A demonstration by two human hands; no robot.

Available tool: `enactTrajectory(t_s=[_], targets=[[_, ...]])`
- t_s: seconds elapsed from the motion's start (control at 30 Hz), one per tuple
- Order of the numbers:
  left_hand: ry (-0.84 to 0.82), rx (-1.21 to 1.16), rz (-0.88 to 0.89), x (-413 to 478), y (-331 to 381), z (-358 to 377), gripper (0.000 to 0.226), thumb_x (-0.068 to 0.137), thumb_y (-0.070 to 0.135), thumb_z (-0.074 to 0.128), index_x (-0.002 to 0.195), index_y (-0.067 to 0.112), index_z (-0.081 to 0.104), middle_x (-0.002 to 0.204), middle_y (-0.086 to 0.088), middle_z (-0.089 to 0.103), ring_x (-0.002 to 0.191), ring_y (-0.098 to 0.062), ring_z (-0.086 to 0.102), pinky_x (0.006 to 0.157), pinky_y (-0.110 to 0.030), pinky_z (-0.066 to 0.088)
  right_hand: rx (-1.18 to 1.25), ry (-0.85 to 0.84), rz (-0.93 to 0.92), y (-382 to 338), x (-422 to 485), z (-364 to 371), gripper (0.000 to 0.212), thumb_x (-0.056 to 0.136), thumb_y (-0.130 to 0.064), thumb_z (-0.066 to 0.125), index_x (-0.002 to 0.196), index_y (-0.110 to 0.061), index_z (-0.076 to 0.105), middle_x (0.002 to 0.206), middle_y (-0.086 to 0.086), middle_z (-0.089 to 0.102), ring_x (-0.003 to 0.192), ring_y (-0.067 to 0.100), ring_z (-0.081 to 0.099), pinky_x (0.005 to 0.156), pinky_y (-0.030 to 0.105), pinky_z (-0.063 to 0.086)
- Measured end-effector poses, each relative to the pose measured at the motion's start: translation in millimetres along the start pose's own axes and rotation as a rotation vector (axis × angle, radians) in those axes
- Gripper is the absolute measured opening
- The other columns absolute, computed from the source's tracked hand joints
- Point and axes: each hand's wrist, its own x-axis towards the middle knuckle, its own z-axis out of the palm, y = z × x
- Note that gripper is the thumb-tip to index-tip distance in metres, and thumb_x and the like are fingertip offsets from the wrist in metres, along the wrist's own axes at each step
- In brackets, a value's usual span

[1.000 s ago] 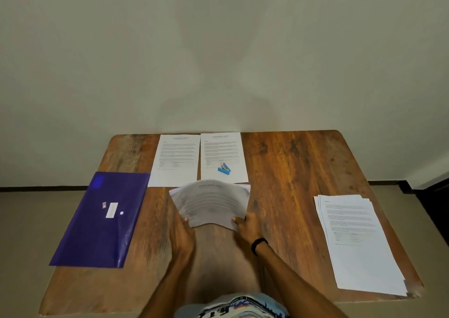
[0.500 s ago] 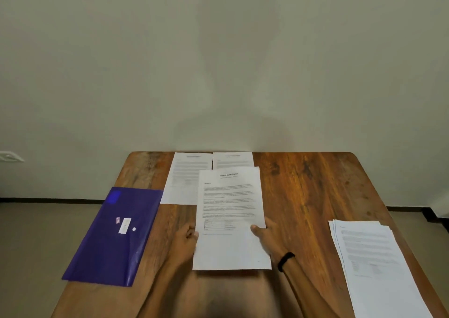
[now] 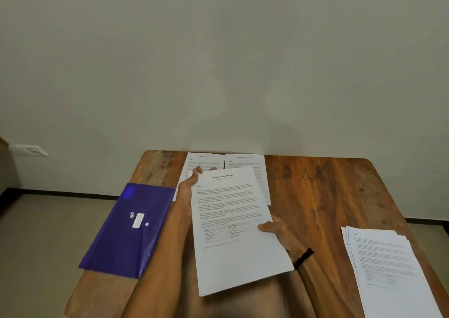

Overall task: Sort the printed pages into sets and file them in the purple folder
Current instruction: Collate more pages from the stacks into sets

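Note:
I hold a set of printed pages (image 3: 233,220), headed "Sample Health Report", above the middle of the wooden table (image 3: 315,191). My right hand (image 3: 279,234) pinches its right edge with the thumb on top. Along the set's left edge my left hand (image 3: 189,189) reaches up and holds the top left corner, its fingertips showing above the paper. The purple folder (image 3: 131,227) lies shut on the table's left side, partly over the edge. A fanned stack of printed pages (image 3: 388,269) lies at the right.
Two single printed sheets lie side by side at the table's far edge, one at left (image 3: 204,162) and one at right (image 3: 245,164), both partly covered by the held set. A plain wall stands right behind the table.
My left hand slid from the set's lower left edge up to its top left corner. The set tilted slightly, and my right hand kept its hold on the right edge.

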Motion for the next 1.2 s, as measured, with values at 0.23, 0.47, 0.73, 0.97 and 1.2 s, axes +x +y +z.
enactTrajectory(t_s=[0.23,0.47,0.73,0.97,1.2], targets=[[-0.107,-0.036,-0.05,-1,-12,-1,0.023,0.104,0.037,0.048,0.092,0.02,0.057,0.141,-0.013,0.053,0.129,-0.038,0.051,0.102,-0.056,0.042,-0.241,0.089,-0.037,3,-3,11,0.048,0.097,-0.01,0.064,0.143,-0.011,0.05,0.141,0.016,0.058,0.128,0.04,0.056,0.108,0.062,0.042],[-0.084,0.429,-0.057,-9,-24,-33,0.04,0.098,0.015,0.062,0.137,0.006,0.054,0.138,-0.022,0.057,0.126,-0.042,0.056,0.107,-0.065,0.038,-0.428,0.327,-0.227,9,4,3,0.042,0.09,-0.022,0.073,0.129,-0.012,0.063,0.125,0.011,0.069,0.112,0.032,0.068,0.093,0.053,0.056],[0.191,1.006,0.304,-11,-100,-76,0.018,0.096,0.004,0.061,0.11,0.011,0.07,0.1,0.004,0.075,0.098,-0.014,0.072,0.077,-0.025,0.058,-0.655,0.669,-0.263,31,19,-17,0.027,0.085,-0.014,0.078,0.11,-0.016,0.069,0.104,-0.004,0.072,0.103,0.021,0.071,0.083,0.03,0.059],[0.332,1.181,0.291,-15,-107,-90,0.015,0.098,0.021,0.059,0.108,0.013,0.068,0.095,0.0,0.067,0.094,-0.02,0.061,0.082,-0.023,0.048,-0.775,0.78,-0.274,33,4,-3,0.033,0.089,-0.01,0.073,0.116,-0.019,0.057,0.099,-0.006,0.056,0.083,-0.001,0.054,0.09,0.018,0.044],[-0.683,0.708,-0.483,11,-35,-78,0.042,0.098,0.013,0.057,0.134,0.001,0.039,0.126,-0.023,0.052,0.111,-0.031,0.056,0.1,-0.045,0.049,-0.755,0.758,-0.237,40,10,-10,0.03,0.092,-0.009,0.069,0.117,-0.019,0.057,0.105,-0.001,0.06,0.102,0.019,0.062,0.091,0.025,0.049]])
